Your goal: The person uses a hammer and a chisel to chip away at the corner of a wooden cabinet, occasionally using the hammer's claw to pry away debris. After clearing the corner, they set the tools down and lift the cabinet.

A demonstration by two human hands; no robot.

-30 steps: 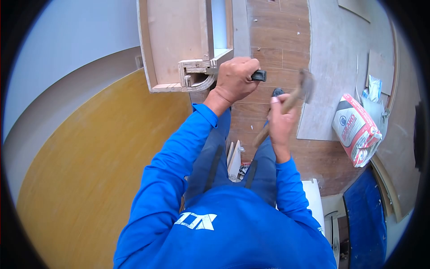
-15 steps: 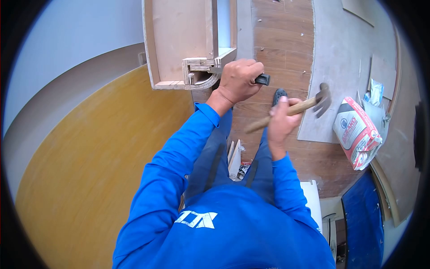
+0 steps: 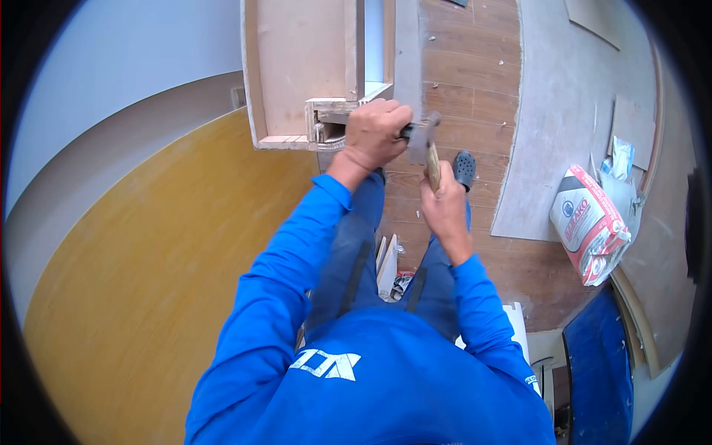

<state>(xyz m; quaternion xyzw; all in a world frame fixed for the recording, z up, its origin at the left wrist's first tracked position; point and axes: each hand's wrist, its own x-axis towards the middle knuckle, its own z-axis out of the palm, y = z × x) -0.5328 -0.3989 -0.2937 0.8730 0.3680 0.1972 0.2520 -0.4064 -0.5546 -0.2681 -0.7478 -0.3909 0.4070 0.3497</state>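
My left hand [image 3: 376, 135] is wrapped around the black handle of a chisel [image 3: 406, 133], its metal blade pointing left into the curved corner piece [image 3: 320, 105] of a wooden frame [image 3: 251, 81]. Most of the handle is hidden in my fist. In my right hand [image 3: 446, 206] is a hammer [image 3: 434, 165], gripped by its wooden shaft. The hammer's head, slightly blurred, is right at the butt end of the chisel handle.
A yellowish wooden panel [image 3: 170, 259] spreads across the left side. Grey sheets [image 3: 486, 200] lie over the wood-plank floor [image 3: 467, 81]. To the right stands a red and white printed sack [image 3: 589, 219]. My shoe [image 3: 464, 169] shows beyond the right hand.
The hammer has swung left from beside my right knee, and its head now meets the chisel's handle end. My left hand with the chisel has shifted slightly left.
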